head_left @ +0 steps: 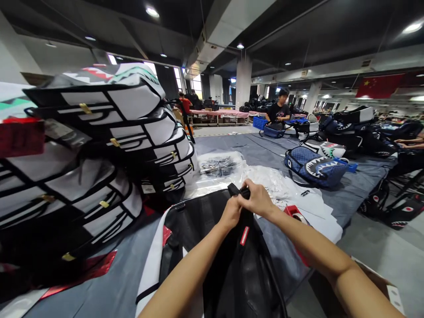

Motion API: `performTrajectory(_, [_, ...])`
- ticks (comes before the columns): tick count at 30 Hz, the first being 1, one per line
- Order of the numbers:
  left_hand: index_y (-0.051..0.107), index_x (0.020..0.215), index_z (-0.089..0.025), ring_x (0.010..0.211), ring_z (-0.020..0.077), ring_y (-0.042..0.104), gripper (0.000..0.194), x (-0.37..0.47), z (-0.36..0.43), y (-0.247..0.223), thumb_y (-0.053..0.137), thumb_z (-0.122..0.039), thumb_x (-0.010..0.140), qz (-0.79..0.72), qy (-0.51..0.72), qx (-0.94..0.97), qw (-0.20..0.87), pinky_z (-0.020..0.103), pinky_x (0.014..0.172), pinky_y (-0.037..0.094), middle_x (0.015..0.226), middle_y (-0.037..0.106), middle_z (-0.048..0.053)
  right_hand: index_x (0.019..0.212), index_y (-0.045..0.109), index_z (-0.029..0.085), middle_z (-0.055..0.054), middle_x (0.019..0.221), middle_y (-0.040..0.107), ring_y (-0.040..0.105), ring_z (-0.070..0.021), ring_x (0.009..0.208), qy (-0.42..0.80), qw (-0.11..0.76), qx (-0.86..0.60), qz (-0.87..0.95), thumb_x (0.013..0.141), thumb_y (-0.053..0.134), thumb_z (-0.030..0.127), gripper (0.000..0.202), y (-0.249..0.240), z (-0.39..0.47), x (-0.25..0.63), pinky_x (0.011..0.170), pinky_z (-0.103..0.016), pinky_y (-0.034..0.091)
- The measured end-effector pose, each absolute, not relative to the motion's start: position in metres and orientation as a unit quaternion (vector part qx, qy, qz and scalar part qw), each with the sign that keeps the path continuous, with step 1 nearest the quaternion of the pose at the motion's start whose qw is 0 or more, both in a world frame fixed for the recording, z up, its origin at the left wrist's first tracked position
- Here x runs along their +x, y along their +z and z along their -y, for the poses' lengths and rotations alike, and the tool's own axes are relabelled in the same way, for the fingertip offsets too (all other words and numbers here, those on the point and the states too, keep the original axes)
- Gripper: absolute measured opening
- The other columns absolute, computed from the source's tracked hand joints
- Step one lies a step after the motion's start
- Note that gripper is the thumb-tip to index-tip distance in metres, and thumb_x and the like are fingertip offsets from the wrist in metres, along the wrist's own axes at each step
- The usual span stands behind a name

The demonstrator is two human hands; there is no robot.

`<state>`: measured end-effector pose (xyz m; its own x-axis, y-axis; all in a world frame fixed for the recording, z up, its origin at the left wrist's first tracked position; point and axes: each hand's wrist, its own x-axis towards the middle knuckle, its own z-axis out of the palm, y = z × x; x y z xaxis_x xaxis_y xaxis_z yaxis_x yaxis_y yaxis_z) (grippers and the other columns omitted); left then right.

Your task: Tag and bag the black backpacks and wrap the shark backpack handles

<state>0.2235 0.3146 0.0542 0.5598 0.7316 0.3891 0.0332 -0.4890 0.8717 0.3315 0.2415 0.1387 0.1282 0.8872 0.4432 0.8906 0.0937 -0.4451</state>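
A black and white backpack (pixel 198 212) lies on the table right in front of me, its black side up, with a small red and white label on it. My left hand (pixel 231 213) is closed around a black strap (pixel 233 189) of this bag. Beside it, touching it, my right hand (pixel 257 198) pinches the same strap near its upper end, where a dark piece shows between thumb and fingers. What exactly sits under the fingertips is partly hidden. Both hands are above the bag.
Tall stacks of black and white bags (pixel 132 106) stand at the left. Clear plastic bags (pixel 265 179) lie beyond my hands, with a red tape dispenser (pixel 293 212) near my right forearm. A blue shark-mouth bag (pixel 314 168) rests farther right. A co-worker (pixel 278 110) stands across the table.
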Motion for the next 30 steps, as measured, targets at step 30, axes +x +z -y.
performTrajectory(30, [0.062, 0.067, -0.019, 0.064, 0.0169, 0.06, 0.031, 0.145, -0.224, 0.049, 0.058, -0.045, 0.083, -0.317, 0.335, 0.726, 0.51, 0.025, 0.064, 0.045, 0.062, 0.063, 0.001, 0.098, 0.055, 0.018, 0.005, 0.079, 0.056, 0.053, -0.0111, 0.07, 0.334, 0.431, -0.403, 0.735, 0.073, 0.079, 0.046, 0.045, 0.181, -0.271, 0.362, 0.062, -0.022, 0.041])
